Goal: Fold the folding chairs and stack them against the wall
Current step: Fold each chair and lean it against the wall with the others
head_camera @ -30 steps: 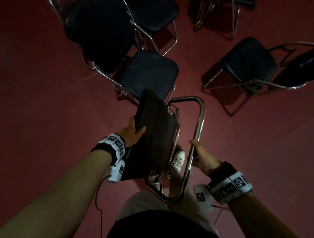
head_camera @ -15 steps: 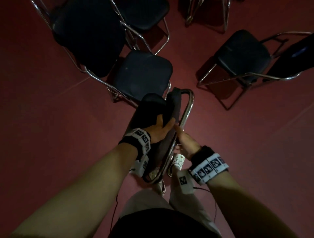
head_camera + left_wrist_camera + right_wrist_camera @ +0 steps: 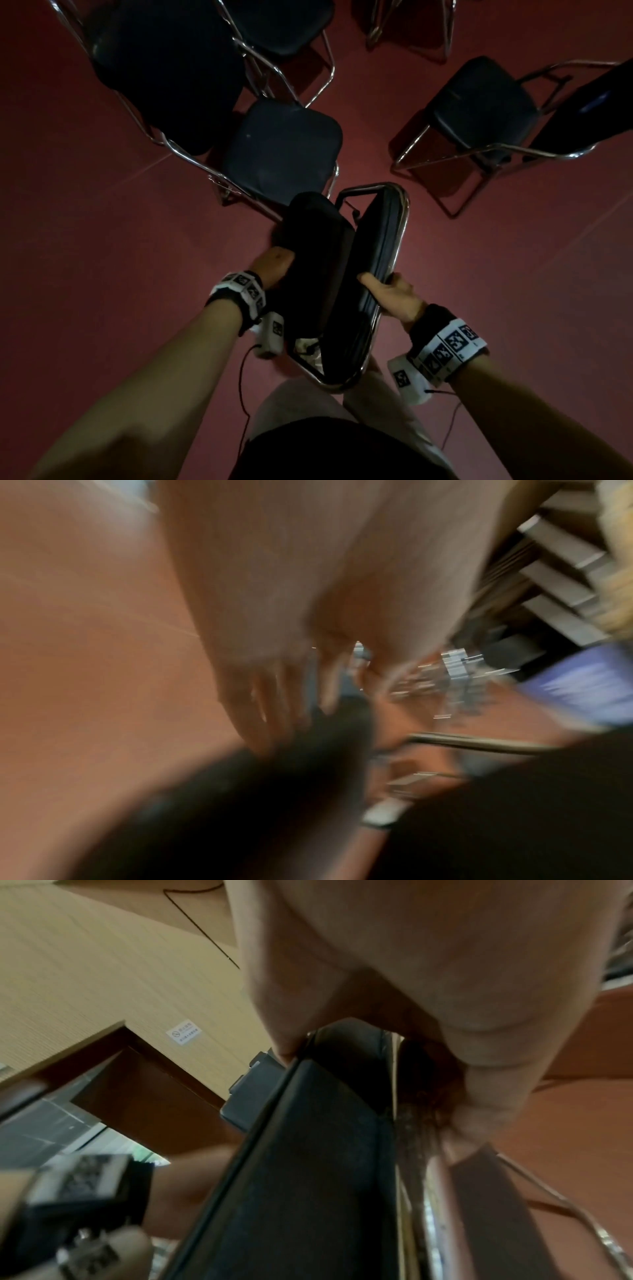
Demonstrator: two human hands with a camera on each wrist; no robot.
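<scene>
I hold a folding chair [image 3: 342, 274] with black pads and a chrome tube frame [image 3: 401, 219] upright in front of my legs, nearly folded flat. My left hand [image 3: 274, 265] grips the left edge of its backrest pad [image 3: 315, 253], with the fingers hidden behind the pad. My right hand [image 3: 388, 291] grips the seat pad [image 3: 375, 253] and the frame tube on the right side. In the right wrist view the thumb [image 3: 284, 1042] and curled fingers [image 3: 479, 1096] clamp the seat edge [image 3: 308, 1150]. The left wrist view is blurred, with fingers [image 3: 267, 696] against a black pad [image 3: 240, 791].
Several unfolded black chairs stand on the red floor: one [image 3: 281, 150] straight ahead and close, one [image 3: 274, 24] behind it, one [image 3: 479, 106] to the right, and chrome legs [image 3: 411, 31] at the top. A wood-panelled wall [image 3: 103, 961] shows to one side.
The half-open chair has closed up. My left hand slid from the top of the backrest to its left edge. My right hand shifted onto the seat and frame.
</scene>
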